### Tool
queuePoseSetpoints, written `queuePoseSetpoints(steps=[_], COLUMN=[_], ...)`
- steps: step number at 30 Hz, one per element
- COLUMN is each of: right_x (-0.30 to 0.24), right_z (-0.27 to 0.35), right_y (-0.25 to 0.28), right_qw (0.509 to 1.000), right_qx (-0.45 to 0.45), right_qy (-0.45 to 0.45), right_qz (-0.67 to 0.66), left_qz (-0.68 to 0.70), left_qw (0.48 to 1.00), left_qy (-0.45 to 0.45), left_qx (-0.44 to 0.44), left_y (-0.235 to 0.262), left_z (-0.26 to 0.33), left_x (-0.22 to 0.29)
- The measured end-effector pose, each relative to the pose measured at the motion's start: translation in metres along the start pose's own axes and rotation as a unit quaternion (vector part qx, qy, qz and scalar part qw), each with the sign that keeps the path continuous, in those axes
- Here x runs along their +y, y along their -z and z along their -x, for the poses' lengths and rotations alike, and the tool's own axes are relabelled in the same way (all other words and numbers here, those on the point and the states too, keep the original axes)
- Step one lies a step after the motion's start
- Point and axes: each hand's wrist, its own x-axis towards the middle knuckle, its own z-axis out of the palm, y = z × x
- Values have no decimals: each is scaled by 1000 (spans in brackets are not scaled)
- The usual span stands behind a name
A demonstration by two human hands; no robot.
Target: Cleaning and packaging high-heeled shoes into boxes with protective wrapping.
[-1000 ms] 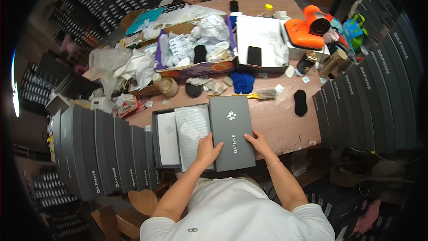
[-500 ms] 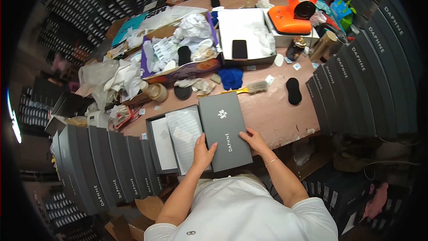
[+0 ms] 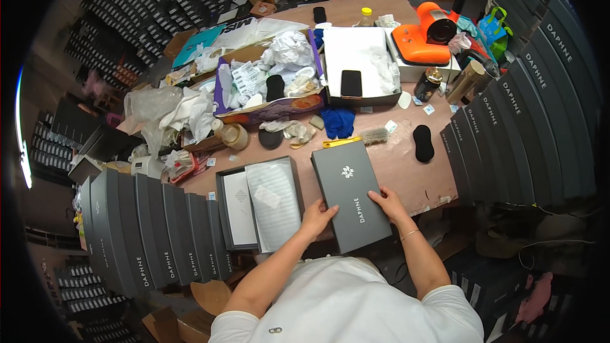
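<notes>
A long dark grey box lid [image 3: 351, 194] with a small white emblem lies on the pinkish table [image 3: 419, 181] in front of me. My left hand [image 3: 316, 218] grips its near left edge and my right hand [image 3: 389, 204] holds its near right edge. Just left of the lid sits the open box base [image 3: 259, 203], with a white wrapped item and a white card inside.
Rows of upright dark grey boxes stand at the left [image 3: 149, 232] and at the right [image 3: 521, 133]. Farther back are a purple carton of crumpled paper [image 3: 270, 86], a white box with a phone [image 3: 359, 67], an orange device [image 3: 422, 35], a blue cloth [image 3: 338, 122] and a black pad [image 3: 423, 143].
The view has shifted a little. Both hands stay on the grey lid, which sits slightly farther right of the open base and more tilted.
</notes>
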Motion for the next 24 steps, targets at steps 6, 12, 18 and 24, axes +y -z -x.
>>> queuePoseSetpoints(steps=[6, 12, 18, 24], right_x=[14, 12, -36, -59], right_z=[-3, -7, -71, -23], right_y=[37, 40, 126, 49], right_qw=[979, 958, 886, 932], right_qx=[48, 89, 260, -21], right_qy=[77, 126, 257, 88], right_qz=[182, 242, 286, 351], left_qz=[120, 93, -13, -218], left_qw=[990, 976, 989, 861], left_qy=[63, 176, -139, -238], left_qx=[-47, -86, 54, 393], left_y=[-30, -21, 4, 124], left_z=[-22, -15, 69, 119], left_x=[-50, -31, -31, -60])
